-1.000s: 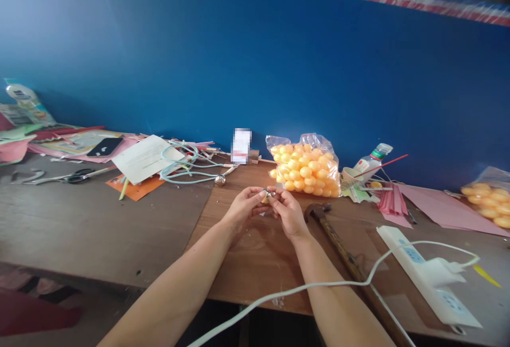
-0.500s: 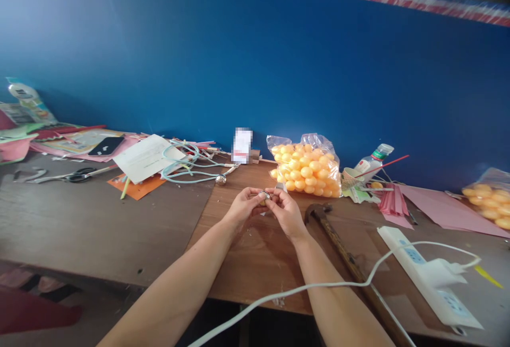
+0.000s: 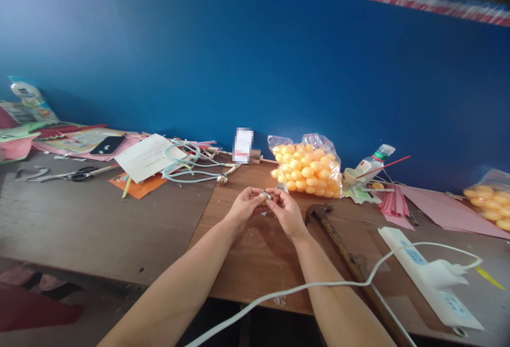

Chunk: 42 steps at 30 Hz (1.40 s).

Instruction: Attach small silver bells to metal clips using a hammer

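Observation:
My left hand [image 3: 246,204] and my right hand [image 3: 285,211] meet above the brown wooden table. Between their fingertips they pinch a small shiny silvery object [image 3: 268,196], mostly covered by the fingers, so its kind is unclear. Behind my right hand sits a clear plastic bag of orange balls [image 3: 308,169]. A hammer [image 3: 334,238] with a worn wooden handle lies to the right of my right forearm. Back and left of my left hand rests a silvery ball [image 3: 222,179], beside a coiled light-blue cord [image 3: 187,178].
A white power strip [image 3: 430,278] lies at right, its white cable [image 3: 303,287] crossing in front of my forearms. Scissors [image 3: 82,173], a phone [image 3: 107,145] and papers [image 3: 147,158] are at left. A bottle [image 3: 372,165] and pink paper [image 3: 446,209] stand and lie back right.
Both hands stay together on the small silvery object. The whole view shifts very slightly; nothing else visibly moves.

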Motion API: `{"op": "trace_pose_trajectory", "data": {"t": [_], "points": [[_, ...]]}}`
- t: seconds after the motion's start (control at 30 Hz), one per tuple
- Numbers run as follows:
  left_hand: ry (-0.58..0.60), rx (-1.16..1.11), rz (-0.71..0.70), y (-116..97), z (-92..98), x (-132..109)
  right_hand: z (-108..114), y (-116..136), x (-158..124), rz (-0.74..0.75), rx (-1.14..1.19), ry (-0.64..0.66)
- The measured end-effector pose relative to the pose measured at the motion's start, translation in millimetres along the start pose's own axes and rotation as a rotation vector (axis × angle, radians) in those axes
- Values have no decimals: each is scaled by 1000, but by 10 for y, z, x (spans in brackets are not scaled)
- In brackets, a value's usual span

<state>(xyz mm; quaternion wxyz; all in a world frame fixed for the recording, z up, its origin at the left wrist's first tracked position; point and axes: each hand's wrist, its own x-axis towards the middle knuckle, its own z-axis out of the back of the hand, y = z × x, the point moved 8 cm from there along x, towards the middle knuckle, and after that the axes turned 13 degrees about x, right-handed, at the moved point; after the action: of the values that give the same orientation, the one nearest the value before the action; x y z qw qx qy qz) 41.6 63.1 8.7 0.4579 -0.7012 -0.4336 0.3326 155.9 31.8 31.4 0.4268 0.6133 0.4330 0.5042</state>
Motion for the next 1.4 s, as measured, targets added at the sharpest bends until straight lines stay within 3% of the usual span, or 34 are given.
{"op": "trace_pose_trajectory", "data": {"t": [0.5, 0.7, 0.77, 0.87, 1.07, 1.23, 1.4], "points": [[14, -99, 15, -3, -29, 18, 15, 20, -9, -1, 36, -24], [84, -172, 34, -18, -49, 20, 442, 552, -3, 196, 22, -264], [72, -201, 41, -26, -20, 21, 647, 734, -28, 212, -112, -315], [39, -255, 44, -53, 25, 27, 982, 842, -144, 127, -570, -316], [-3, -331, 93, -23, 63, 78, 1731, 438, -746, -305, -1474, -346], [7, -304, 53, 13, 94, 125, 1705, 193, -973, -332, -1604, -247], [30, -292, 47, 5, 87, 128, 1569, 258, -911, -286, -1477, -226]]}}
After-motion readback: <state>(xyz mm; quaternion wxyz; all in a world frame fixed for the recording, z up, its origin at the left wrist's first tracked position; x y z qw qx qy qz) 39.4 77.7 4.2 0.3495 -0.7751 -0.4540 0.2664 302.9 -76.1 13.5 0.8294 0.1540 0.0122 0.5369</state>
